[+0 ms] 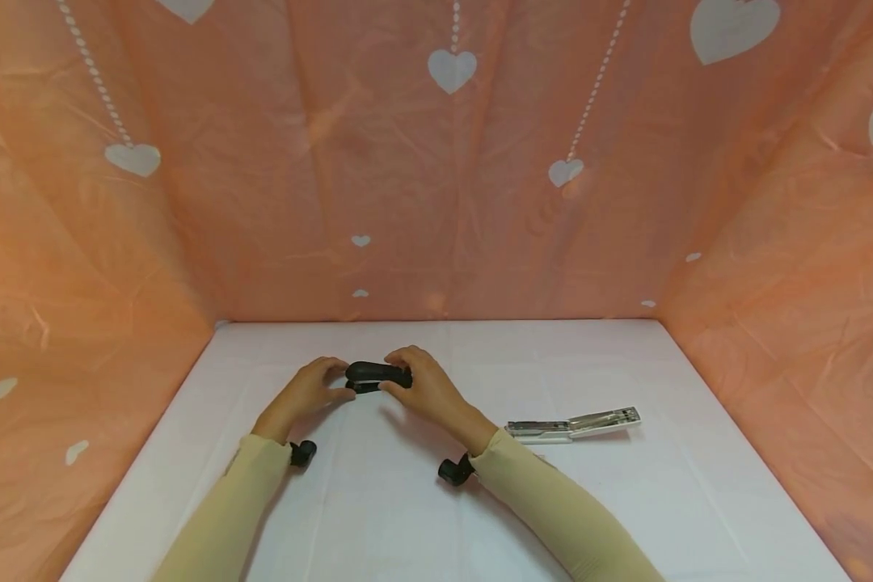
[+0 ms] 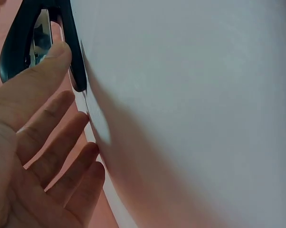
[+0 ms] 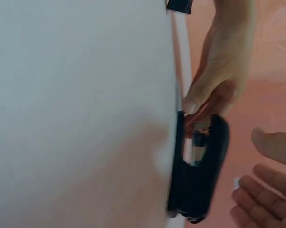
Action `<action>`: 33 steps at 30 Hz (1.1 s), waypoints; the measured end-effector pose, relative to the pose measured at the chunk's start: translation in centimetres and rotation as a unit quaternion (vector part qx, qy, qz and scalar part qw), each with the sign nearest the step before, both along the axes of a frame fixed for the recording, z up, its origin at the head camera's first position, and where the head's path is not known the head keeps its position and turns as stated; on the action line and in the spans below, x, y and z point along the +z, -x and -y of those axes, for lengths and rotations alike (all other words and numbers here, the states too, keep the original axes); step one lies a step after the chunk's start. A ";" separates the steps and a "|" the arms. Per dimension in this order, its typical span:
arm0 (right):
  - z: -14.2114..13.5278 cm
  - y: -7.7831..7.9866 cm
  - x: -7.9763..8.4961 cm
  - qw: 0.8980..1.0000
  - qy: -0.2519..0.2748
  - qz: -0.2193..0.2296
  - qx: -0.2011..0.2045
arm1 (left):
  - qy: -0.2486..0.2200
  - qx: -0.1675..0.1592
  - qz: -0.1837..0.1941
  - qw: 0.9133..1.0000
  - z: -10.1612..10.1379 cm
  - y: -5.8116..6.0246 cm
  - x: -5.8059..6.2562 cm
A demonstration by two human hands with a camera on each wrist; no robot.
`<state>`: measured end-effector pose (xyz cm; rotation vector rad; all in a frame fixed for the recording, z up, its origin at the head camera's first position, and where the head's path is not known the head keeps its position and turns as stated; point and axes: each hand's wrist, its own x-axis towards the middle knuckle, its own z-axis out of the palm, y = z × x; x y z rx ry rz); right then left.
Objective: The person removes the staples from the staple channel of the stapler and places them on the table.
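Observation:
A black stapler (image 1: 377, 373) sits between the two hands in the head view, its base right at the white tabletop. My left hand (image 1: 311, 391) is at its left end, thumb and fingers spread around the tip. In the left wrist view the thumb overlaps the gap between the stapler's upper arm and base, where a metal part shows, and the other fingers are loosely extended. My right hand (image 1: 431, 390) overlaps the stapler's hinge end in the head view. From the right wrist view, its fingers (image 3: 262, 204) are spread and stand apart from the stapler (image 3: 195, 185).
To the right, near the right forearm, a long silver and white stapler-like metal object (image 1: 573, 425) lies on the white table (image 1: 378, 517), bent open at its middle. Orange cloth (image 1: 436, 202) with pale hearts rises behind and at both sides. Each wrist carries a small black camera.

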<state>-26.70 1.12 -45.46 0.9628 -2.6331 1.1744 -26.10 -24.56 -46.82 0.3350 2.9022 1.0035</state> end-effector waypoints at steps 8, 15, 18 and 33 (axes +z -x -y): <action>1.2 1.9 -1.2 0.999 0.009 0.038 0.009 | 0.003 -0.009 -0.016 1.000 -0.7 0.3 0.0; 2.0 3.2 -1.9 0.998 0.033 0.054 0.027 | 0.008 -0.003 -0.023 1.000 -0.9 0.4 -0.1; 2.3 3.7 -2.1 0.996 0.038 0.065 0.038 | 0.011 0.003 -0.016 1.000 -0.9 0.5 0.0; 3.4 4.8 -2.2 0.994 -0.014 0.105 0.037 | 0.020 -0.001 0.002 1.000 -1.0 0.5 0.6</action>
